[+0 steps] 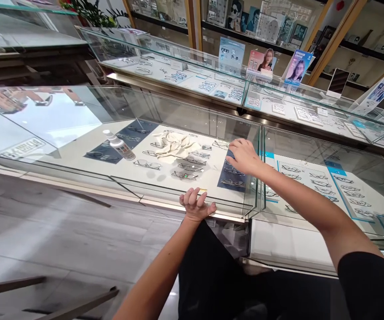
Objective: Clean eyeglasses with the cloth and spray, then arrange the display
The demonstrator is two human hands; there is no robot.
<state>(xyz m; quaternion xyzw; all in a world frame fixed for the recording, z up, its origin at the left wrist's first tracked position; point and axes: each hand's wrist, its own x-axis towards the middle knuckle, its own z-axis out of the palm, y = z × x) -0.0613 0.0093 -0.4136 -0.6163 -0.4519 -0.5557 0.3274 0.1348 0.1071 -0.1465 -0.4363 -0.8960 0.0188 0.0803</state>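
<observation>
My right hand (243,155) lies on the glass top of a display counter (78,133), palm down with the fingers together and slightly bent; I cannot see anything under it. My left hand (195,205) rests at the counter's near edge, fingers curled loosely, holding nothing that I can see. A crumpled white cloth (172,144) and a small white spray bottle (121,146) lying on its side sit on the glass to the left of my right hand. Under the glass are several pairs of spectacles (185,166) on white and dark blue pads.
A second glass counter (331,178) adjoins on the right, with more spectacles inside. Behind runs another long glass case (195,71) with standing advertising cards (231,54) on top. Wall shelves with pictures lie beyond. Grey floor tiles (45,231) spread to the left.
</observation>
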